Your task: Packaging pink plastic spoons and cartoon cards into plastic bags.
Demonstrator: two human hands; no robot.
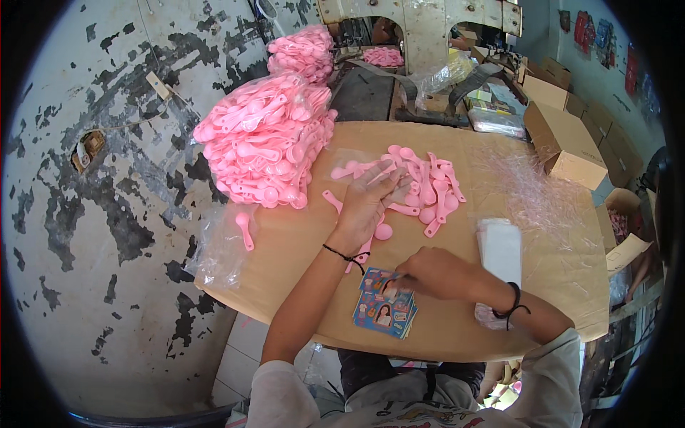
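Note:
My left hand [369, 201] reaches over a loose pile of pink plastic scoops [427, 189], palm partly up and fingers spread. Its fingertips overlap the scoops at the pile's left side, and I see nothing gripped in it. Closer to me is a stack of blue printed cards [384, 314]. My right hand [437, 273] is curled at the stack's upper right, its fingertips closed on the edge of a top card [378, 283] that sits askew. The fingertips are slightly blurred.
Large clear bags of pink scoops [264, 143] are stacked at the table's left. White plastic sleeves [499, 246] lie right of my hands, with clear plastic scraps [524, 182] beyond. Cardboard boxes [567, 146] stand at the right; a metal machine frame [428, 36] rises behind the table.

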